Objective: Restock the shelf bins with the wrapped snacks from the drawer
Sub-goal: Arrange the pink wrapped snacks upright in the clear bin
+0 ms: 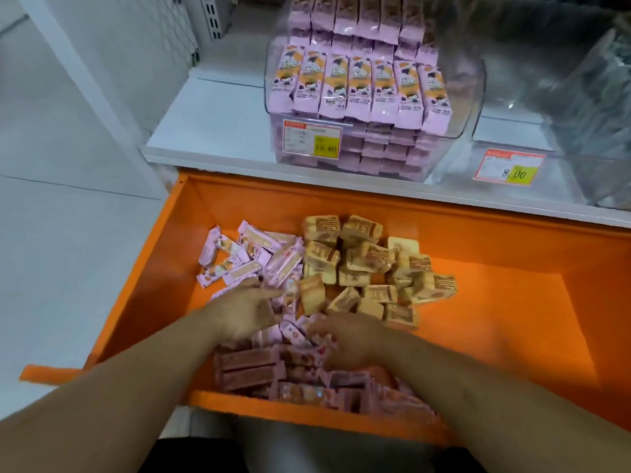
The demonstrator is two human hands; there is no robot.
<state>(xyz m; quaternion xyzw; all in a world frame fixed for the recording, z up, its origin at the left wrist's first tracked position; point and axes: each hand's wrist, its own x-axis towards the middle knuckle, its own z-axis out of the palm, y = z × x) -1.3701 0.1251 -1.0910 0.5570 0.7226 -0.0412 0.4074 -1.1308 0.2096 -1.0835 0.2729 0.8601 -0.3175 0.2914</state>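
Lying in a loose heap in the orange drawer (512, 254) are the pink wrapped snacks (239, 257). They fill the left and near part of it. Right beside them, touching, is a pile of tan wrapped cakes (368, 264), more to the middle and back of the drawer.

Both hands are down in the pink pile. The left hand (246, 310) rests on top of the snacks with its fingers pointing to the right. It is blurry, so I cannot tell if it holds a snack or just lies on them. The right hand (351, 339) is just beside it, a little nearer, with its fingers bent down into the snacks. It is blurry too, and I cannot tell if it has hold of any.

Above the drawer is a white shelf (211, 124). On it stands a clear bin (471, 97) packed with the same pink snacks, set up in neat rows. A price tag (312, 139) with a yellow patch is stuck on its front. To the right stands another clear bin (580, 138) with its own price tag (508, 167). What is inside that one is too blurry to make out.
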